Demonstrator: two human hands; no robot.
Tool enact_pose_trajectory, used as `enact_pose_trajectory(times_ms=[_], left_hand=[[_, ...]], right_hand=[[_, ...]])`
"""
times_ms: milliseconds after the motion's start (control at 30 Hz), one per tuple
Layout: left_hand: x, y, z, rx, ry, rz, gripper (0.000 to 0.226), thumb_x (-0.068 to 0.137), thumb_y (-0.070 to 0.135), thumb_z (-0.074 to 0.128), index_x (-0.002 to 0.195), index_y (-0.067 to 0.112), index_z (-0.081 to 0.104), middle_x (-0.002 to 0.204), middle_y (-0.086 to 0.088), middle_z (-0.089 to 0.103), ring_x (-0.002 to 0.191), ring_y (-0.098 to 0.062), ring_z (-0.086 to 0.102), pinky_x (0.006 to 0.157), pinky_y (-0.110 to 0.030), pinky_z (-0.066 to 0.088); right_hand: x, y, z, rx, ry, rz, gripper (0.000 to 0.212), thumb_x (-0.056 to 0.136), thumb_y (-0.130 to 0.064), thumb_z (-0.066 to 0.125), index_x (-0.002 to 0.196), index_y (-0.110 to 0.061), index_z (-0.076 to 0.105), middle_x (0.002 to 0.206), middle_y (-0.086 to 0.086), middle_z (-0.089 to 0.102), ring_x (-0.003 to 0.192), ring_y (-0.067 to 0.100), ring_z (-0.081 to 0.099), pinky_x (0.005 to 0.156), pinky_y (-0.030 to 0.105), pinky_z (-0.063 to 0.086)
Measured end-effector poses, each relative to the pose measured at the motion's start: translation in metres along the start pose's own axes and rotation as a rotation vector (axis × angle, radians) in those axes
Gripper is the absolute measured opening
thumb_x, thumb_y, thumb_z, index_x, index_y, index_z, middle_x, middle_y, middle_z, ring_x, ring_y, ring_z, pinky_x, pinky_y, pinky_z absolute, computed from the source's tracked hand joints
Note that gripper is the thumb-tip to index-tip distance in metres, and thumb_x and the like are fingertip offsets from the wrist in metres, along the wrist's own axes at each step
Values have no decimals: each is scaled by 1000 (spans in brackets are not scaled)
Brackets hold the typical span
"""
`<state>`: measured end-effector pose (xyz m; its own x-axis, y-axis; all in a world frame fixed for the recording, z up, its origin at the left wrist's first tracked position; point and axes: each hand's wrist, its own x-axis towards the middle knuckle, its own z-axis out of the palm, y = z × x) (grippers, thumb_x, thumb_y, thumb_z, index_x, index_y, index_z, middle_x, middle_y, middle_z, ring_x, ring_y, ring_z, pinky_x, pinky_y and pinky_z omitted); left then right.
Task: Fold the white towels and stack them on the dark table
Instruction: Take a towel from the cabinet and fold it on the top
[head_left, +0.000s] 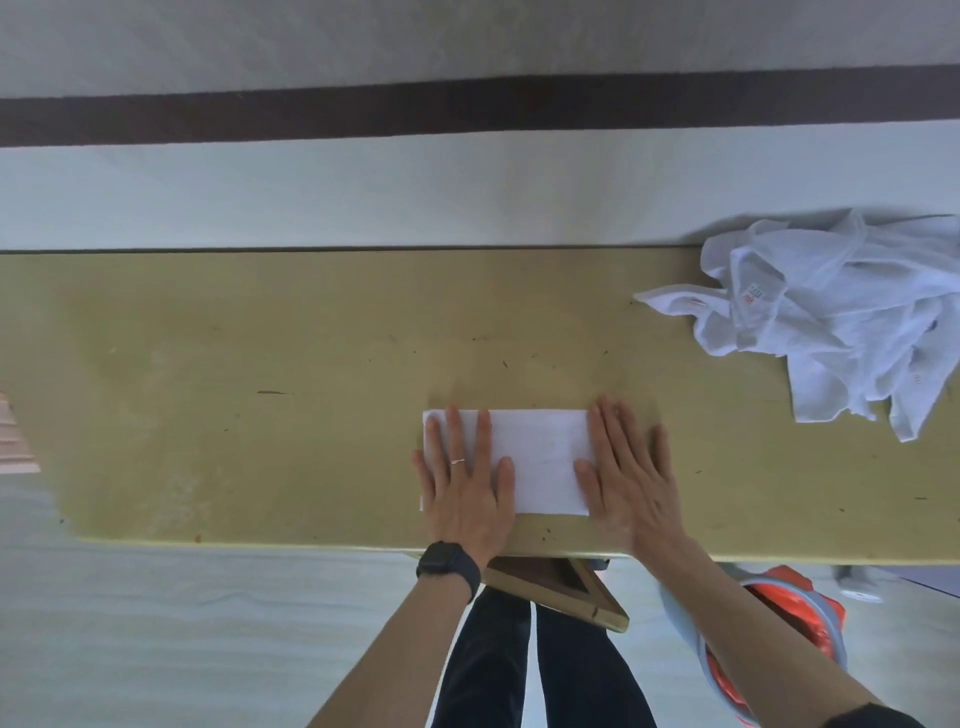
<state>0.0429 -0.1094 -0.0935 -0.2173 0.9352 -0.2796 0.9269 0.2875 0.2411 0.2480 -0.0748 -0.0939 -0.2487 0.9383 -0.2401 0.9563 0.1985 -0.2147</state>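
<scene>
A folded white towel (540, 460) lies flat as a rectangle near the front edge of the yellowish table (260, 389). My left hand (462, 483) presses flat on its left end, fingers straight and spread; a ring and a dark watch show on that arm. Over the towel's right end my right hand (631, 478) lies flat too, partly on the table. A crumpled heap of white towels (841, 317) sits at the table's far right.
A wall with a dark stripe (467, 109) runs behind the table. Under the front edge shows a wooden frame (561, 587). An orange and grey container (779, 634) stands on the floor at the right.
</scene>
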Motion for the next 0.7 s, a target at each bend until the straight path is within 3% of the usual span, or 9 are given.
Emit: enact_pose_trajectory(times_ms=[133, 200, 233, 300, 333, 400, 500, 567, 700], left_hand=[[-1, -8, 1, 27, -5, 32, 67, 101, 52, 32, 158, 30, 7, 166, -5, -7, 151, -31, -13, 119, -54, -8], [-3, -9, -2, 15, 0, 6, 62, 101, 51, 34, 156, 30, 16, 166, -4, -4, 152, -29, -11, 119, -53, -9], [-4, -10, -4, 22, 2, -1, 59, 101, 51, 33, 155, 31, 20, 167, -4, -1, 152, -28, -11, 119, -52, -10], [-4, -13, -12, 39, -8, -8, 55, 102, 52, 29, 153, 35, 25, 166, -1, 7, 152, -26, -6, 118, -50, -7], [-3, -15, -16, 45, -15, -11, 52, 101, 52, 30, 151, 38, 29, 164, 0, 15, 151, -26, 0, 118, -49, -2], [-3, -19, -27, 83, 1, 23, 46, 99, 49, 35, 144, 40, 40, 152, -1, 37, 142, -27, 21, 112, -48, 13], [-4, -23, -39, 147, 42, 125, 37, 92, 42, 45, 128, 36, 53, 119, -1, 59, 115, -26, 44, 98, -44, 28], [-9, -24, -43, 176, 45, 184, 34, 87, 37, 54, 120, 33, 59, 101, 0, 66, 100, -26, 55, 91, -42, 33], [-29, -22, -44, 164, 11, 297, 35, 85, 36, 61, 119, 30, 62, 88, 1, 69, 85, -26, 59, 84, -41, 41]], right_hand=[[0, 2, 3, -30, 31, 2, 67, 101, -47, 23, 158, -12, 15, 166, 4, 12, 153, 19, 6, 120, 57, 11], [-3, -2, -1, -27, 147, 20, 64, 100, -43, 36, 153, -9, 31, 161, 14, 26, 151, 29, 20, 120, 55, 15], [-5, -5, -5, -34, 226, 13, 55, 97, -38, 46, 144, -10, 45, 152, 17, 40, 143, 34, 34, 116, 53, 23], [-9, -14, -10, -80, 376, 3, 26, 92, -26, 57, 113, -14, 66, 120, 8, 63, 111, 32, 59, 95, 46, 40], [-10, -20, -14, -102, 404, 23, 16, 91, -23, 56, 101, -16, 68, 105, 4, 67, 97, 30, 62, 85, 44, 41], [-4, -28, -21, -115, 390, 79, 17, 92, -20, 50, 93, -16, 67, 94, 1, 68, 88, 28, 60, 81, 42, 39], [22, -36, -30, -103, 298, 132, 27, 93, -26, 48, 111, -18, 67, 117, -2, 67, 112, 25, 56, 98, 46, 34], [45, -42, -38, -98, 175, 106, 36, 96, -32, 46, 126, -20, 61, 136, -4, 58, 134, 23, 42, 109, 51, 23], [78, -45, -40, -111, -45, 1, 52, 100, -35, 37, 152, -30, 32, 165, -3, 14, 152, 24, 1, 117, 53, -3]])
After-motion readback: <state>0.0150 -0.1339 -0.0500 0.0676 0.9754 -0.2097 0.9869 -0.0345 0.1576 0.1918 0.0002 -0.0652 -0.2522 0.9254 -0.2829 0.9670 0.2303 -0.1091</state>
